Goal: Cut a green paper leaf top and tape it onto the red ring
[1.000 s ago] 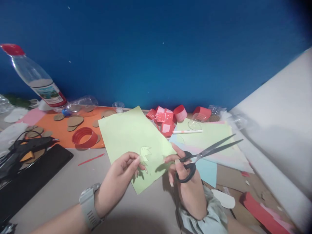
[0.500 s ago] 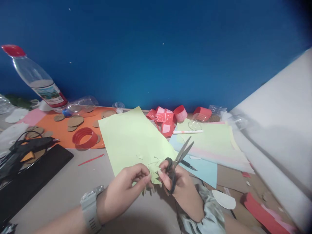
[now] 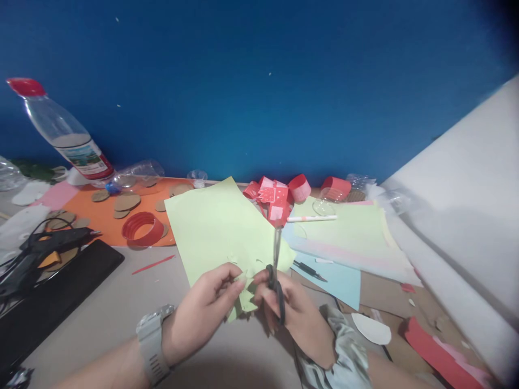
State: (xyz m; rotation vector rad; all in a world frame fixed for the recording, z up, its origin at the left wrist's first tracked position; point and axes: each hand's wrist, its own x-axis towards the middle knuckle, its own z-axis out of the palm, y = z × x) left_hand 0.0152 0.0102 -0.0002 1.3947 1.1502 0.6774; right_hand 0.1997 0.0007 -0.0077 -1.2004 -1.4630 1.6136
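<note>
My left hand [image 3: 213,302], with a grey watch [image 3: 152,337] on its wrist, pinches a small cut piece of light green paper [image 3: 247,300]. Scissors [image 3: 277,286] with dark handles hang on the fingers of my right hand [image 3: 290,305], blades pointing away from me and nearly together. The fingertips of that hand are close beside the cut piece; whether they touch it is hard to see. Beneath both hands lies a large light green sheet [image 3: 219,227] with small paper scraps on it.
A bottle with a red cap [image 3: 77,146], a red ring [image 3: 142,229] and a glue gun [image 3: 52,243] stand or lie to the left. Red paper shapes [image 3: 278,200], a white marker [image 3: 312,219] and a black craft knife [image 3: 310,270] lie beyond and to the right.
The scissors have swung from leaning right to nearly upright, and their blades have come together. The cut paper piece has turned and moved slightly left and down between my hands.
</note>
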